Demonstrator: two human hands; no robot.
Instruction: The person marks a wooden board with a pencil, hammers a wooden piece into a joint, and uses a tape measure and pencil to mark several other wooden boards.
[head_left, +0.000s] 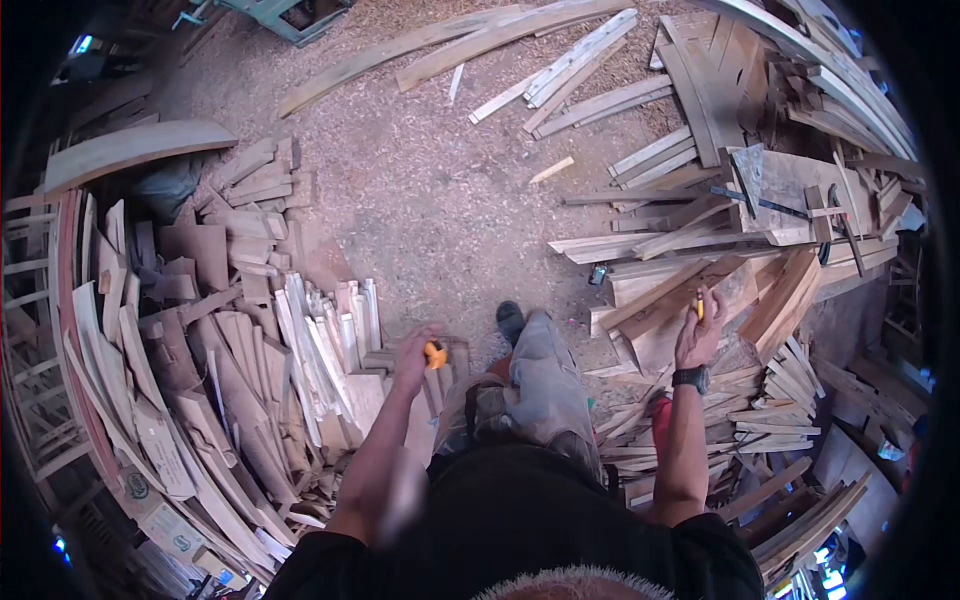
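Tape measure (435, 354): rounded, orange-yellow, clasped in left grip (414, 352); slim yellow object (700, 305) in right grip (696, 340).

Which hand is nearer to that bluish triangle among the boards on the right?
Right. The right hand is on the same side as the bluish triangle, short of it; the left hand is farther away, on the person's other side.

Left hand (411, 352): a small, rounded orange object with dark patches (435, 354) is being held at the inner side.
Right hand (695, 342): a slim, short yellow object (700, 306) is being held lengthwise, pointing forward.
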